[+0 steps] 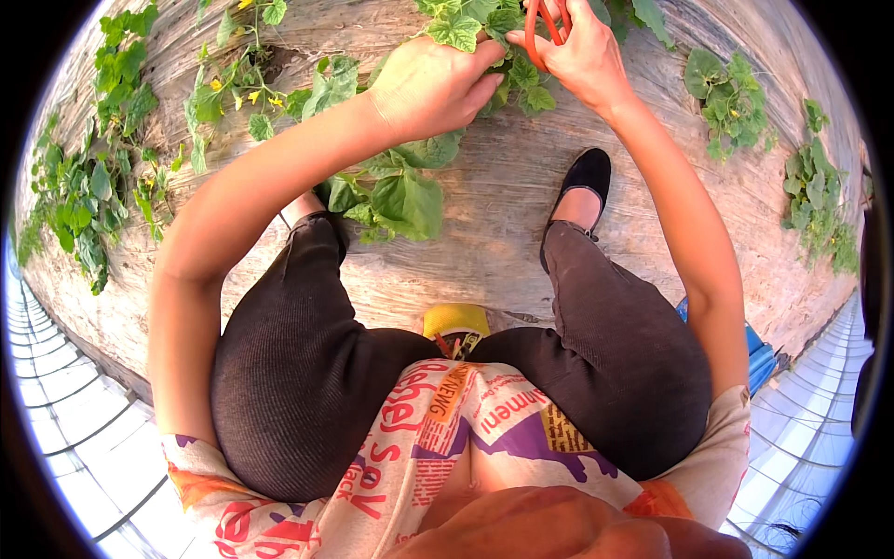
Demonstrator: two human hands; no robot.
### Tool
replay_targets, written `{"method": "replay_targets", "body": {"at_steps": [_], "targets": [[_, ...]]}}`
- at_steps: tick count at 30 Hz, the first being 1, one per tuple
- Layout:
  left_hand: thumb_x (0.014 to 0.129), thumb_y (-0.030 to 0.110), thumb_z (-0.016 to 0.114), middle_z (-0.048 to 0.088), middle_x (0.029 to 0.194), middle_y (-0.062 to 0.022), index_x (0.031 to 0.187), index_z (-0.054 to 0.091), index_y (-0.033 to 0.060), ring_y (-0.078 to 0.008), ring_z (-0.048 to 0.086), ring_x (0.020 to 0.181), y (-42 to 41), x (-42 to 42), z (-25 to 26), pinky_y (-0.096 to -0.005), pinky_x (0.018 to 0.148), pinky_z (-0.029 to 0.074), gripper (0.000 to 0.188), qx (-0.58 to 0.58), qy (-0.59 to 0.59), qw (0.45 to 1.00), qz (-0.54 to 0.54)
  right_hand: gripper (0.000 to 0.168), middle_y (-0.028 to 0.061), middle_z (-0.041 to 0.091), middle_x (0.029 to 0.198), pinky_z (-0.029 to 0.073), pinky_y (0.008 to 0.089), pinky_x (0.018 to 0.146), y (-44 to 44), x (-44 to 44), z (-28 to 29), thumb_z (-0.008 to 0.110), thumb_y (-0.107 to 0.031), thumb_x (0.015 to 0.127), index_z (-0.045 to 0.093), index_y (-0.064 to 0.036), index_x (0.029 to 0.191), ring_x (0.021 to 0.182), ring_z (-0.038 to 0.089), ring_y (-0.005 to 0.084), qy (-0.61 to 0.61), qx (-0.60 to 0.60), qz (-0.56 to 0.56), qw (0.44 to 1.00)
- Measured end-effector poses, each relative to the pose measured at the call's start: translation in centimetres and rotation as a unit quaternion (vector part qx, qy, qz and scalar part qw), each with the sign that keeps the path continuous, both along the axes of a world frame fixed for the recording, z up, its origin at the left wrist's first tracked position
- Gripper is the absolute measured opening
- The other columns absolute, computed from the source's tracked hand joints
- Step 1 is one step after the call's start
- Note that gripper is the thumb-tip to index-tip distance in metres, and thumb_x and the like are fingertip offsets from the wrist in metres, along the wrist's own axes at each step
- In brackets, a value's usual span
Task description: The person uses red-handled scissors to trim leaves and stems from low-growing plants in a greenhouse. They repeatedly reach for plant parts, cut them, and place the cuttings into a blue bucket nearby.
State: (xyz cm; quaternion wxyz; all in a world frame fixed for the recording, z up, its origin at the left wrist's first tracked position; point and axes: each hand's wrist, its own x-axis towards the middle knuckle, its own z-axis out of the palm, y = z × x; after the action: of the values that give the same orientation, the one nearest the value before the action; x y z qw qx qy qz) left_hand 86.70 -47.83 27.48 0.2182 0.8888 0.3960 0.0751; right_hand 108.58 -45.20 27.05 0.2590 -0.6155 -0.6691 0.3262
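Note:
Near the top of the head view, my left hand is at the leafy vine plant, its thumb and fingers closed together among the leaves; what they pinch is hidden. My right hand holds scissors by their red handles, with the blades out of sight past the top edge. Its fingertips are close to those of my left hand, by the stems. Broad green leaves lie below my left wrist, beside my left foot.
Pale plastic-like sheeting covers the ground. Vines with yellow flowers spread at the left, and more plants grow at the right. A yellow item lies between my legs. Something blue is beside my right thigh.

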Motion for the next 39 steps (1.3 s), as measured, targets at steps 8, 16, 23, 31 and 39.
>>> {"method": "replay_targets", "body": {"at_steps": [8,16,23,31,39], "targets": [[0.099,0.018,0.057,0.075,0.089,-0.0127,0.142,0.054,0.0056,-0.0227,0.076,0.085,0.4,-1.9,0.6,-0.0385,0.072,0.055,0.045,-0.246,-0.217,0.918,0.223,0.019,0.0002,0.07,0.089,0.053,0.0246,0.063,-1.2,3.7,-4.0,0.07,-0.004,0.092,0.063,-0.002,0.11,0.072,0.065,0.008,0.093,-0.003,0.01,0.996],[0.092,0.014,0.058,0.071,0.082,-0.0173,0.148,0.046,0.0017,-0.0271,0.071,0.072,1.2,-2.5,0.5,-0.0392,0.072,0.056,0.058,-0.273,-0.203,0.908,0.245,0.016,0.0026,0.074,0.096,0.05,0.0249,0.061,-0.2,6.4,-4.2,0.064,-0.001,0.094,0.062,-0.001,0.109,0.067,0.058,0.0067,0.253,-0.072,0.017,0.965],[0.096,0.022,0.061,0.071,0.071,-0.0151,0.132,0.062,0.005,-0.0308,0.071,0.066,0.5,-2.4,-0.1,-0.0394,0.065,0.055,0.04,-0.146,-0.093,0.976,0.134,0.018,0.0067,0.073,0.092,0.052,0.0286,0.071,3.1,6.5,-2.9,0.071,-0.006,0.091,0.06,-0.001,0.104,0.078,0.064,0.0108,0.184,-0.007,-0.007,0.983],[0.095,0.041,0.068,0.075,0.095,-0.0185,0.132,0.06,-0.0045,-0.0264,0.074,0.078,0.0,-2.7,-2.3,-0.0373,0.06,0.055,0.059,-0.109,-0.074,0.965,0.227,0.018,0.0008,0.066,0.084,0.049,0.0269,0.068,4.6,6.2,-4.0,0.073,-0.003,0.09,0.061,-0.001,0.102,0.075,0.061,0.0093,0.234,-0.005,-0.003,0.972],[0.094,0.043,0.068,0.071,0.109,-0.0185,0.125,0.06,-0.0082,-0.021,0.072,0.098,1.2,-0.9,-0.5,-0.0322,0.073,0.056,0.06,-0.409,-0.266,0.769,0.412,0.012,-0.0034,0.059,0.076,0.037,0.0235,0.052,4.2,6.9,-4.2,0.067,0.002,0.089,0.06,-0.004,0.096,0.062,0.051,0.0046,0.213,-0.022,-0.027,0.976]]}}
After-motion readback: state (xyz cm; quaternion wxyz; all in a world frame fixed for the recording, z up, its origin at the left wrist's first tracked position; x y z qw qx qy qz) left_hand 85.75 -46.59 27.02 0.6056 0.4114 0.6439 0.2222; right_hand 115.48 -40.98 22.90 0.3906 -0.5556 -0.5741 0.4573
